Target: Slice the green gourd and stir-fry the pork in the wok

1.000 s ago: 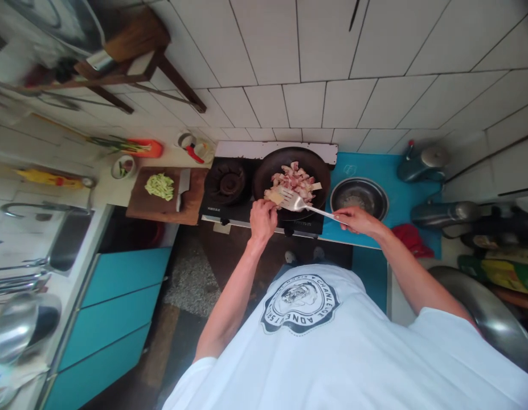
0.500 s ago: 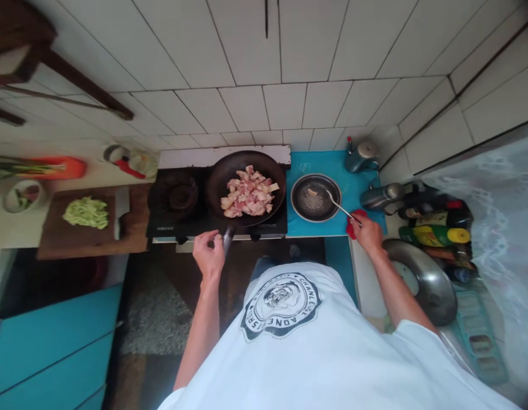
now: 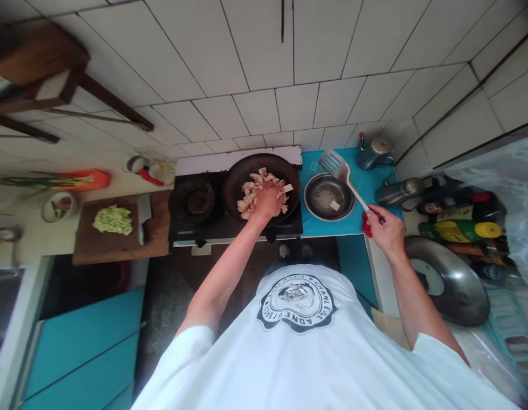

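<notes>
My left hand (image 3: 269,199) is down in the wok (image 3: 233,171), touching a heap of raw meat pieces (image 3: 246,206). Its fingers point into the meat and their tips are hidden, so their grip does not show. A pale flat piece (image 3: 288,187) lies at the right of the heap. My right hand (image 3: 385,229) is closed around the handle of a slotted spatula (image 3: 335,165). The spatula's blade is raised above the back rim of a small dark pan (image 3: 308,202), which holds some whitish matter and a pale slice (image 3: 334,205).
The wok sits on the right burner of a black stove (image 3: 191,230). At left, a cutting board (image 3: 86,245) bears shredded green vegetable (image 3: 113,220) and a cleaver (image 3: 143,213). Metal pots (image 3: 377,152), bottles (image 3: 458,229) and a large metal lid (image 3: 464,285) stand at right.
My left hand has moved from beside the wok handle into the meat. My right hand has lifted the spatula out of the small pan, its slotted blade now showing.
</notes>
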The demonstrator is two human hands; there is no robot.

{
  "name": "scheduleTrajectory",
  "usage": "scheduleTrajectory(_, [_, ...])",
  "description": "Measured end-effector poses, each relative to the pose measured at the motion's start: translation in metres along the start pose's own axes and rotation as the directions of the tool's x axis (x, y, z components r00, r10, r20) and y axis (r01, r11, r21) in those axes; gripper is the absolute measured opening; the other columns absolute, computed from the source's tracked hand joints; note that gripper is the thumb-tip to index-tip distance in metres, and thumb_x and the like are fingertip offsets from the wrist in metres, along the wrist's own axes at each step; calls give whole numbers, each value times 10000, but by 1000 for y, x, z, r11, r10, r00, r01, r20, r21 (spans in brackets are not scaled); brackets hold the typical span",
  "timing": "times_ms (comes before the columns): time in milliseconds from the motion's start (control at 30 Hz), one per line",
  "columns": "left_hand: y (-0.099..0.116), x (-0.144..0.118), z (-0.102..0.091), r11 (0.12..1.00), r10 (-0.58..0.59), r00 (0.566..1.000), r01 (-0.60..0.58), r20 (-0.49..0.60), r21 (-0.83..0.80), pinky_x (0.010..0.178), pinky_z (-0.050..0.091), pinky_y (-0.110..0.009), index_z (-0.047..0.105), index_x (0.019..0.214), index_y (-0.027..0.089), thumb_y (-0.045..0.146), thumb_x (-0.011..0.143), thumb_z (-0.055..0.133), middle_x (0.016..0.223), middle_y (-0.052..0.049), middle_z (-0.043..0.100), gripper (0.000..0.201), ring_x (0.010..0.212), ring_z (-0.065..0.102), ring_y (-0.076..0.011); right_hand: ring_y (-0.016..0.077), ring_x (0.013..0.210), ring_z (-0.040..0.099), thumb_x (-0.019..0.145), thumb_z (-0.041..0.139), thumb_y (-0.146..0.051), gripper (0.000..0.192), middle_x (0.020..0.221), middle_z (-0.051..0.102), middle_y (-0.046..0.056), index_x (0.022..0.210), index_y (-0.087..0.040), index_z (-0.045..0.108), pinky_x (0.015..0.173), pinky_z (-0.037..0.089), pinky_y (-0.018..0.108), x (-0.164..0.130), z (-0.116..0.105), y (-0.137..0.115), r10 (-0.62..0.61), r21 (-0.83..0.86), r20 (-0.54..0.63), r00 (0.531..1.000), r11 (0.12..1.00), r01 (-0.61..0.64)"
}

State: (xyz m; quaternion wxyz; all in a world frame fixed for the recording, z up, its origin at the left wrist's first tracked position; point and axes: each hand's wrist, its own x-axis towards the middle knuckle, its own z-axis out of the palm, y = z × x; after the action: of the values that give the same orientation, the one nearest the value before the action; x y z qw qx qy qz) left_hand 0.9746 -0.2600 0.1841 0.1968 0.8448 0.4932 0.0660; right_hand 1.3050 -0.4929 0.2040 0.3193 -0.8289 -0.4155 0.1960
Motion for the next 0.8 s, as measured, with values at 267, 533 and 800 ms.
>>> scheduleTrajectory(267, [14, 65, 39, 966, 78, 975, -126, 208, 225, 1113, 433, -477, 787, 1169, 65, 67, 937, 558, 1360, -261, 642, 325, 1334, 557, -350, 207, 642, 670, 898, 668, -632, 663, 789, 745, 80, 1330, -140, 773, 613, 573, 325, -86, 28, 6, 310, 226, -36, 950, 928, -295])
scheduleTrajectory(533, [-5, 78, 23, 964, -121, 992, 124, 26, -236, 863, 523, -337, 815, 934, 152, 232, 931, 626, 981, -112, 778, 205, 962, 712, -259, 135, 533, 512, 857, 725, -652, 707, 756, 670, 24, 1343, -139, 744, 485, 452, 273, -136, 47, 37, 479, 445, -20, 877, 790, -422])
scheduleTrajectory(800, [78, 90, 38, 731, 44, 989, 66, 144, -679, 817, 534, -310, 820, 966, 108, 257, 840, 765, 883, -67, 775, 203, 826, 702, -198, 130, 532, 526, 826, 693, -699, 794, 762, 698, 35, 1344, -99, 736, 496, 463, 259, -126, 48, 53, 522, 425, -75, 850, 788, -447])
